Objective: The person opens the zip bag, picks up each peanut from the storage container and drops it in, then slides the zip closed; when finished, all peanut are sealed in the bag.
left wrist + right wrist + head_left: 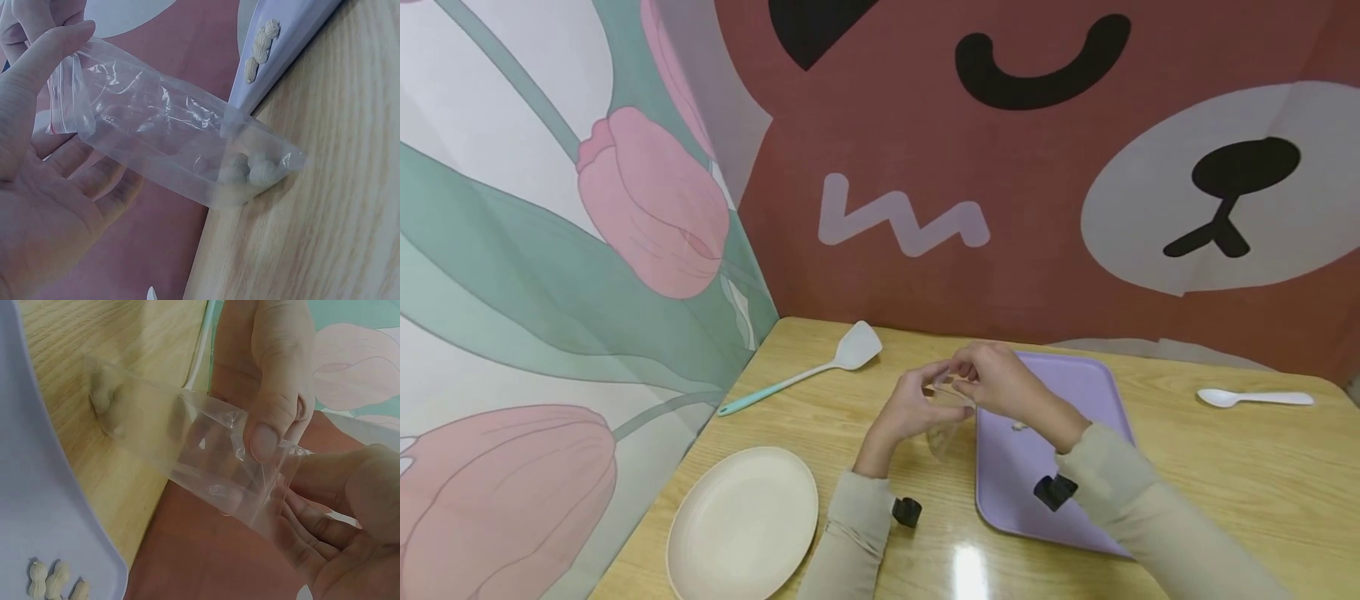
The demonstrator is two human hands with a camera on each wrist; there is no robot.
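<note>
A clear zip bag (pixel 942 435) hangs above the table beside the tray's left edge. Several unshelled peanuts (pixel 253 170) lie in its lower end. My left hand (pixel 913 406) grips the bag near its mouth, with the thumb (pixel 265 439) on the plastic in the right wrist view. At the top edge my right hand (pixel 996 382) pinches the plastic; its fingers (pixel 312 531) bend behind the bag. More peanuts (pixel 56 579) lie on the purple tray (pixel 1078 383), a little right of the bag.
A cream plate (pixel 743 525) sits at the front left of the wooden table (pixel 1225 483). Behind it lies a white spatula (pixel 856 346) with a teal handle. A white spoon (pixel 1255 398) rests at the far right. Printed cloths hang behind and left of the table.
</note>
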